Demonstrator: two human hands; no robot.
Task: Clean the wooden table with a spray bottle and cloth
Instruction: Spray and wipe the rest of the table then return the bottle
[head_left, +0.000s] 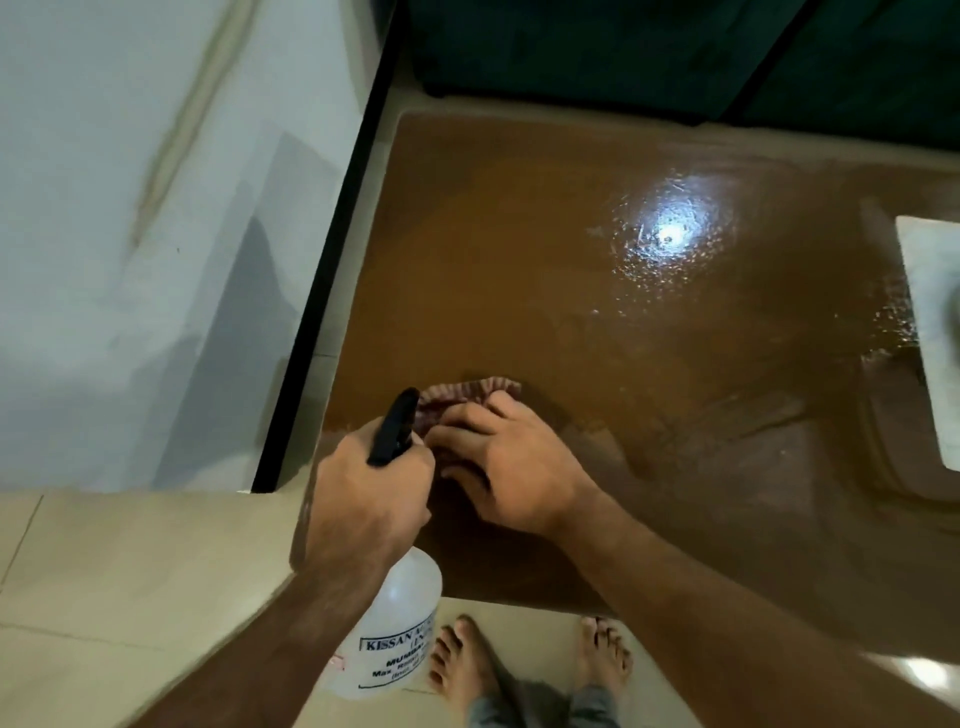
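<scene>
A glossy brown wooden table (597, 291) fills the middle of the view, wet and shining around a light glare at the upper right. My right hand (509, 457) presses flat on a reddish striped cloth (457, 397) near the table's front left corner. My left hand (369, 493) grips the neck of a translucent white spray bottle (395, 623) with a black trigger head (395, 428), held just left of the cloth at the table's edge. Most of the cloth is hidden under my right hand.
A white wall (156, 234) with a black skirting strip (332, 260) runs close along the table's left side. A dark green sofa (649, 47) stands behind it. A white object (935, 322) lies at the right edge. My bare feet (530, 660) stand on beige tiles.
</scene>
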